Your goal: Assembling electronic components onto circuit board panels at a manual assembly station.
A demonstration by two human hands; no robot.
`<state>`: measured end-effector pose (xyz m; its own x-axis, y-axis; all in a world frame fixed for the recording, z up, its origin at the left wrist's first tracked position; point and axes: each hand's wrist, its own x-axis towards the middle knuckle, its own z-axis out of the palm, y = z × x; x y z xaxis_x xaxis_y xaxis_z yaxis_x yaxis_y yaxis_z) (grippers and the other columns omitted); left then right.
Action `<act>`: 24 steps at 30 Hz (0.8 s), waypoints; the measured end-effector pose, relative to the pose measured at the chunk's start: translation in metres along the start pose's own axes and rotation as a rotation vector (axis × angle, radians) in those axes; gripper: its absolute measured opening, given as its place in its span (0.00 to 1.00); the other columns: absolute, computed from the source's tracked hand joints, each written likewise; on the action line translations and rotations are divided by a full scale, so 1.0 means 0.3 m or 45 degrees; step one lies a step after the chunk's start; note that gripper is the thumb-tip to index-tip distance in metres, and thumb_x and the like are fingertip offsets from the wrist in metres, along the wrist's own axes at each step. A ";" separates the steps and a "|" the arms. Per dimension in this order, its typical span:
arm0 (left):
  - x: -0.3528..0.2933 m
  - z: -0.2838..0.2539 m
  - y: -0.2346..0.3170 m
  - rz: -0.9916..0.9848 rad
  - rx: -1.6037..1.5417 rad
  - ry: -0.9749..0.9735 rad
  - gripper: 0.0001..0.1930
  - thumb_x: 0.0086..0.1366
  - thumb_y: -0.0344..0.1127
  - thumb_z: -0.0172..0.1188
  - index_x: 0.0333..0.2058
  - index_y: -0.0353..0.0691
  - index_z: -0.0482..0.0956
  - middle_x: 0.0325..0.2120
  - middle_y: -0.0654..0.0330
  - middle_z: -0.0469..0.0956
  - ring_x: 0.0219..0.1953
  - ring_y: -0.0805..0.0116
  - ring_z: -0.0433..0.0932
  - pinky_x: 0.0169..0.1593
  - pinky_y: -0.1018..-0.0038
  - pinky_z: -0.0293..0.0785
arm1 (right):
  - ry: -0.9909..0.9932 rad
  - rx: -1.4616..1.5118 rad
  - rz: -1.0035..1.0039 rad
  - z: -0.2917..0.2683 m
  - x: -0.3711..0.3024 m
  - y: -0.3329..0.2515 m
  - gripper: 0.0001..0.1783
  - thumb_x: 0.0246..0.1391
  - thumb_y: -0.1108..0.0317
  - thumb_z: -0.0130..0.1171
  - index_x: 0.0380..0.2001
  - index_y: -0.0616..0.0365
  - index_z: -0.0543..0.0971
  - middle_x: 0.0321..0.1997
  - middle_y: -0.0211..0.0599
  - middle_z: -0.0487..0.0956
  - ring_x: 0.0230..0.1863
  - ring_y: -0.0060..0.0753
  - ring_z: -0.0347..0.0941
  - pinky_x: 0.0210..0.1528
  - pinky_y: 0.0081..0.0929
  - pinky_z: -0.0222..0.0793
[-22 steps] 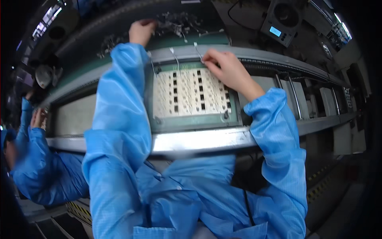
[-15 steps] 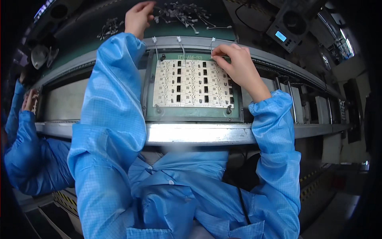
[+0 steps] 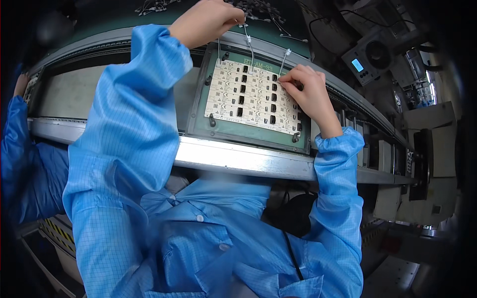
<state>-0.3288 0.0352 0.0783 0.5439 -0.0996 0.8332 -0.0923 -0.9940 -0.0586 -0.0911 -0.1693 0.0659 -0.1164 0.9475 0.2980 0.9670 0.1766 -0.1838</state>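
Observation:
A white circuit board panel with rows of black connectors lies in a green fixture plate. My right hand pinches the lower end of a thin white cable at the panel's far edge; the fingertips hide its tip. Over the fixture's far side, my left hand is closed in a pinch, with a thin white cable seemingly hanging from its fingertips. Another white cable rises from the panel between my hands, and one more stands partly behind my left wrist.
Loose cables lie heaped on the green surface beyond the rail. A metal conveyor rail runs along the near side. At far right stands a device with a lit blue display. Another person's blue sleeve shows at the left.
My left hand has come back from beside the cable heap toward the fixture. My right hand stays at the right cable, its fingertips now lower at the panel. The whole view has tilted.

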 end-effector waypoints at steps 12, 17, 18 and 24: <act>-0.101 -0.028 0.166 -0.739 -0.129 0.026 0.07 0.66 0.32 0.60 0.40 0.43 0.84 0.35 0.60 0.84 0.41 0.61 0.82 0.47 0.66 0.76 | 0.082 0.112 -0.003 0.025 -0.003 -0.002 0.04 0.54 0.73 0.64 0.33 0.60 0.82 0.30 0.32 0.76 0.34 0.32 0.70 0.41 0.29 0.63; -0.097 -0.040 0.215 -0.467 0.089 -0.045 0.05 0.66 0.33 0.59 0.39 0.46 0.82 0.33 0.67 0.82 0.41 0.65 0.79 0.51 0.64 0.67 | 0.086 0.345 0.151 0.017 0.005 0.027 0.05 0.52 0.74 0.65 0.34 0.62 0.83 0.30 0.32 0.78 0.34 0.30 0.70 0.40 0.27 0.65; -0.098 -0.043 0.211 -0.445 0.090 -0.050 0.07 0.65 0.32 0.60 0.41 0.45 0.82 0.33 0.64 0.82 0.41 0.63 0.79 0.48 0.65 0.69 | 0.086 0.352 0.140 0.021 0.009 0.031 0.04 0.52 0.73 0.65 0.32 0.61 0.83 0.30 0.31 0.78 0.35 0.31 0.71 0.39 0.28 0.66; -0.058 -0.087 0.244 -0.527 0.009 -0.054 0.07 0.60 0.29 0.61 0.37 0.42 0.81 0.32 0.60 0.80 0.41 0.58 0.77 0.46 0.65 0.68 | 0.040 0.314 0.099 0.030 0.011 0.039 0.04 0.52 0.75 0.65 0.32 0.63 0.83 0.31 0.32 0.80 0.36 0.30 0.70 0.41 0.26 0.65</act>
<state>-0.3669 -0.0348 0.0739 0.5677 0.3069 0.7639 0.1468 -0.9508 0.2729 -0.0823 -0.1617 0.0564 -0.0333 0.9527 0.3020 0.8876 0.1671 -0.4292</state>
